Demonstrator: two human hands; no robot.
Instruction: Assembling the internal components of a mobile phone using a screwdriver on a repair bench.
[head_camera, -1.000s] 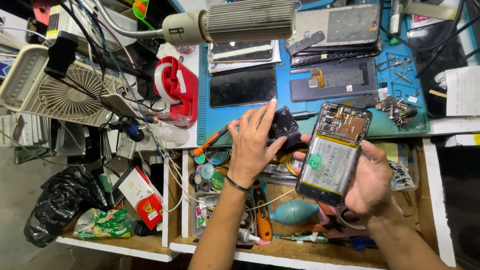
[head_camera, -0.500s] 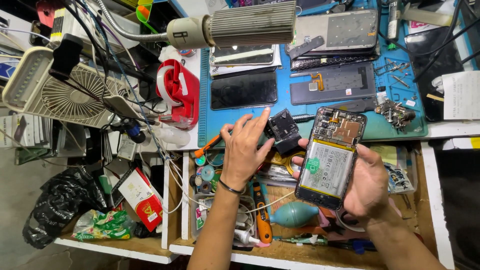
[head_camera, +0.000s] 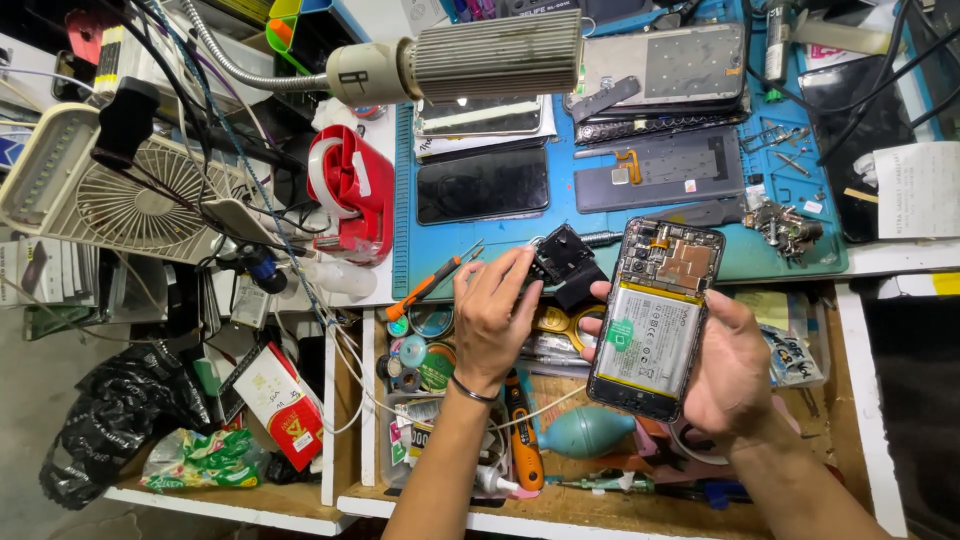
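My right hand (head_camera: 735, 375) cradles an opened phone (head_camera: 655, 318) with its back cover off, so the white battery and the circuit board at its top show. My left hand (head_camera: 492, 318) pinches a small black plastic part (head_camera: 565, 262) at its fingertips, just left of the phone's top corner. Both hands hover over an open drawer (head_camera: 600, 505) at the front of the bench.
A blue work mat (head_camera: 600, 215) behind my hands carries several phones, back panels and screws. A gooseneck lamp (head_camera: 495, 55) hangs over it. A red tape dispenser (head_camera: 352, 195), a white fan (head_camera: 135, 200) and cables sit left. The drawer holds an orange screwdriver (head_camera: 522, 430), a teal blower (head_camera: 590, 432) and tape rolls.
My left hand has kept its grip on the black part beside the phone's top, shifting only slightly. The phone in my right hand has stayed put.
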